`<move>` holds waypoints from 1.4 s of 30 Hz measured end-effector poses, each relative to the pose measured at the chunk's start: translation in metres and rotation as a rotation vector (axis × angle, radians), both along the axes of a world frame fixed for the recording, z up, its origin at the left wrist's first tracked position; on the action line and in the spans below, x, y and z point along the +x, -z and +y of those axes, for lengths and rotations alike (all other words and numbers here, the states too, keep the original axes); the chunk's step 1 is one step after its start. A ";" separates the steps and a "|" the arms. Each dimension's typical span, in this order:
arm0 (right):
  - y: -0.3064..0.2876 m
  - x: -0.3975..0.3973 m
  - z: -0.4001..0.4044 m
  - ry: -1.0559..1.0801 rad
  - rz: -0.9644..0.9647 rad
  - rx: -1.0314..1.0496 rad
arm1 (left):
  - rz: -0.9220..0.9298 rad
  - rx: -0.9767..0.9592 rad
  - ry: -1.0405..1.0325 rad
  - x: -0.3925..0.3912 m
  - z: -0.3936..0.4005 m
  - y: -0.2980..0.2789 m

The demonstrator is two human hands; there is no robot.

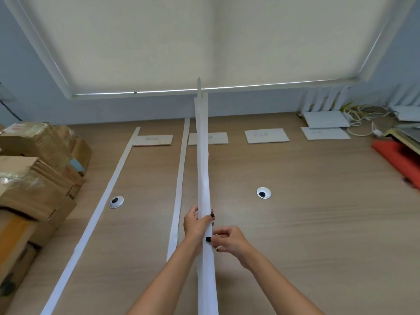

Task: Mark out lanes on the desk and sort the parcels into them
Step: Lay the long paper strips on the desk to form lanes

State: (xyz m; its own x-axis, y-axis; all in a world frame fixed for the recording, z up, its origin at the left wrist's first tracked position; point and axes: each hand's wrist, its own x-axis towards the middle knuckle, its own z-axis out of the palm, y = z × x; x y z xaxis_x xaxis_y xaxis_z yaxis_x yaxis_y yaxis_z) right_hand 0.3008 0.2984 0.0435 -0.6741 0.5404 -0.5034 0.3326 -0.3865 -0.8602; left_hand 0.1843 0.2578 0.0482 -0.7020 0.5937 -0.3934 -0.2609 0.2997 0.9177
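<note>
Head view, items listed by size. Desk [295,223]: broad wood-grain top in light brown, smooth and matt, running back to a pale blue wall under a cream roller blind [204,42]. Parcels [34,178]: brown cardboard boxes, some wrapped in glossy clear tape, stacked at the desk's left edge. Held paper strips [202,155]: a bundle of long, narrow white strips, flat and stiff enough to rise from the bottom of the view up over the middle of the desk, their uneven tips showing against the blind. Laid strips: one white strip [97,214] lies flat on the left part of the desk, running from front to back; a second white strip [180,183] lies flat just left of the held bundle. Label cards: four pale rectangular cards in a row near the back edge, first card [152,140], second card [218,138] partly behind the bundle, third card [266,135], fourth card [325,133]; faint writing, not legible. Red flat object [397,160]: at the right edge, blurred. Cable grommets: two round silver-rimmed ports with dark holes, left grommet [116,202] and right grommet [263,193]. Left hand [195,226]: fingers curled round the bundle from its left side, dark-painted nails showing on the right side. Right hand [229,242]: just below, thumb and fingers pinching the bundle's right edge.
</note>
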 end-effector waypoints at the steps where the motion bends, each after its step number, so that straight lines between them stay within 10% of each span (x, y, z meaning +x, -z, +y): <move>1: 0.000 0.014 0.007 0.009 -0.008 0.004 | 0.011 -0.014 -0.004 0.015 0.006 -0.002; 13: -0.005 0.141 0.079 0.106 0.004 0.011 | 0.036 -0.082 -0.084 0.137 0.072 -0.021; 42: 0.077 0.142 0.124 0.204 -0.312 -0.034 | 0.099 0.029 -0.132 0.101 0.110 -0.005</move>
